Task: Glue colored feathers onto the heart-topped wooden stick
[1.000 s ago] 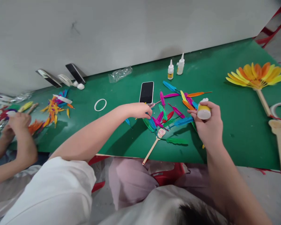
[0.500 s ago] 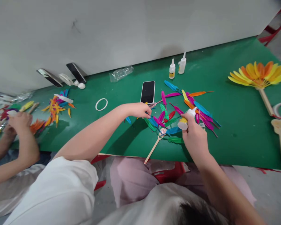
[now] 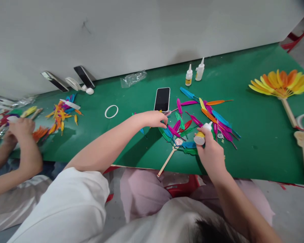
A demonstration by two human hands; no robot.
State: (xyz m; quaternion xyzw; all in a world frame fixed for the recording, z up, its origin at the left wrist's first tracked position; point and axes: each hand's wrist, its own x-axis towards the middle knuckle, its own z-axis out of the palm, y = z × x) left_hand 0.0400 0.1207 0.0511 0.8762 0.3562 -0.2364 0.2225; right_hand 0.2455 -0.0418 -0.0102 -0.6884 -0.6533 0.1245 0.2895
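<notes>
Roughly midway between left hand (image 3: 158,119) and right hand (image 3: 210,148), look for the round head (image 3: 178,142) of the wooden stick (image 3: 166,162), lying on the green table (image 3: 253,121). From left hand, lies to the right and closer to the near edge; from right hand, lies to the left. Cannot tell the nearer hand: too even a gap. Slants, along its long axis, from the head leftward to the near edge. Grips a small bottle (image 3: 200,137) in right hand, nozzle aimed away from the stick. Holds left hand with thumb and finger nearly together by a blue feather (image 3: 168,132); cannot tell whether pinched or only touched. Right of the head, toward right hand, see another blue feather (image 3: 189,144).
</notes>
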